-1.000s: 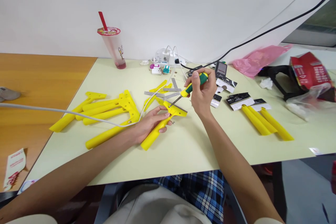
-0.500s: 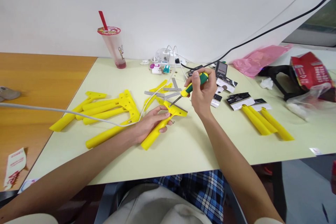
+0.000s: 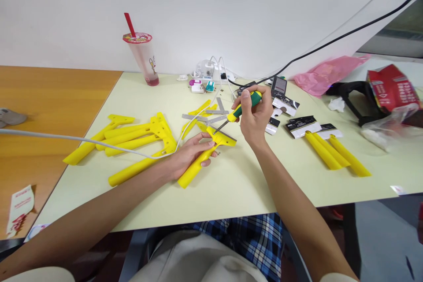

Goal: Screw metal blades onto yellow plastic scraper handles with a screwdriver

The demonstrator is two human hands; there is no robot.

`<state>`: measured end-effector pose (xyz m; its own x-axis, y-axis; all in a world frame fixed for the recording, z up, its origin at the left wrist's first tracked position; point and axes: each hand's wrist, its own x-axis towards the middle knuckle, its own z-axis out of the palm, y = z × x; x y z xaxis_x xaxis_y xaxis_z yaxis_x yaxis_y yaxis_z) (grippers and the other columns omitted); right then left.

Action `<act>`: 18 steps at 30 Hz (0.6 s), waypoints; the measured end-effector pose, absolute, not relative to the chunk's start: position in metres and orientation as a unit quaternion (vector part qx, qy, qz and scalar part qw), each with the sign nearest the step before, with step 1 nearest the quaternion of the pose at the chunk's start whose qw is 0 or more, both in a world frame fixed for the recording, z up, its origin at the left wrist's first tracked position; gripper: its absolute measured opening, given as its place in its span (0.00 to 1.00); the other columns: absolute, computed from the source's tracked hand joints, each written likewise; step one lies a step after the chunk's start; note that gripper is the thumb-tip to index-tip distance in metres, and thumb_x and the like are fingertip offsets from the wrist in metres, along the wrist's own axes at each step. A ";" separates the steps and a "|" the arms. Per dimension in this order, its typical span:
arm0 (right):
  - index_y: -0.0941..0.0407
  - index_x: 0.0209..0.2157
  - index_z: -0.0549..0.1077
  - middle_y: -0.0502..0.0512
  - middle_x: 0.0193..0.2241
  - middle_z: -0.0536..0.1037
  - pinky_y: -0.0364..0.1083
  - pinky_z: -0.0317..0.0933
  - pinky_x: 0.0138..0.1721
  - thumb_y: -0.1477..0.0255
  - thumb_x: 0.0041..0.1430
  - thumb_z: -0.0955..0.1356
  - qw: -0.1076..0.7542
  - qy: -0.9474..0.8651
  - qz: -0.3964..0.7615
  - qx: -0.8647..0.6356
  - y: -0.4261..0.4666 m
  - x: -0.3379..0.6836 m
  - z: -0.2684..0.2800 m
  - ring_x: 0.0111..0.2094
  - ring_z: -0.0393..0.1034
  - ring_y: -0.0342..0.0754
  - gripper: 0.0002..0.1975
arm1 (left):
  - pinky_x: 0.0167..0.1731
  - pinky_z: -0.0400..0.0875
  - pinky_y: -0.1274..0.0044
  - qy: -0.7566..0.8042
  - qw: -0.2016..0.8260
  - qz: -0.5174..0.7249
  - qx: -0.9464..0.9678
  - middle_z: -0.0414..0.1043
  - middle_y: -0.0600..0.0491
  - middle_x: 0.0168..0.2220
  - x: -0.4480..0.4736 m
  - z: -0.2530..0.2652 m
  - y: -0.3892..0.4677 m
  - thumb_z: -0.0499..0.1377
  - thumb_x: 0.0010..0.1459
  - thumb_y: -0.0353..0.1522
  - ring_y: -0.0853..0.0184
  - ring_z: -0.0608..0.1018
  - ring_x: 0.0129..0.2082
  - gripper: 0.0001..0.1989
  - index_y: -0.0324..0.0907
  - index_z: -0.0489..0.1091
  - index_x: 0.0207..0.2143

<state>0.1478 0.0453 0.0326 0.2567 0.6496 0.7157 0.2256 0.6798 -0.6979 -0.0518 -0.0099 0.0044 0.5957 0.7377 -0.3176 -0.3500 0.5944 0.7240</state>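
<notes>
My left hand [image 3: 191, 153] is closed around a yellow scraper [image 3: 195, 168], its head tilted up and away from me with a metal blade along the far edge. In my right hand [image 3: 254, 116] is a screwdriver [image 3: 235, 113] with a green and yellow handle. Its tip meets the scraper head near a hole on the left; the screw itself is too small to make out. Just beyond the scraper lie several loose metal blades [image 3: 217, 112] and yellow head pieces [image 3: 200, 108]. More yellow scraper handles [image 3: 132, 144] are heaped left of my left hand.
Carded yellow scrapers [image 3: 322, 150] lie on the right, with black-and-white cards [image 3: 286, 105] behind. A drink cup [image 3: 142, 59] and a power strip [image 3: 211, 72] stand by the wall. A white cable [image 3: 82, 139] crosses above my left forearm. A pink bag [image 3: 330, 75] lies at the far right.
Almost nothing differs. The screwdriver stays on the scraper head, and both hands hold their places; the whole view has shifted very slightly.
</notes>
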 end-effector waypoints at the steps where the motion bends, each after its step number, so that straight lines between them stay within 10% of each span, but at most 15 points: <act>1: 0.50 0.44 0.68 0.41 0.25 0.73 0.35 0.60 0.15 0.53 0.75 0.69 0.699 -0.592 0.150 -0.371 0.045 0.148 0.033 0.19 0.68 0.37 0.15 | 0.18 0.63 0.84 0.311 0.836 0.325 0.313 0.72 0.50 0.43 -0.052 0.005 -0.010 0.74 0.59 0.31 0.70 0.79 0.33 0.17 0.42 0.70 0.45; 18: 0.49 0.52 0.72 0.45 0.33 0.77 0.44 0.71 0.30 0.67 0.75 0.71 0.666 -0.687 -0.065 -0.284 0.038 0.148 0.025 0.26 0.78 0.42 0.08 | 0.19 0.63 0.83 0.296 0.843 0.325 0.310 0.75 0.48 0.47 -0.053 -0.005 -0.008 0.75 0.59 0.32 0.70 0.80 0.34 0.18 0.43 0.71 0.46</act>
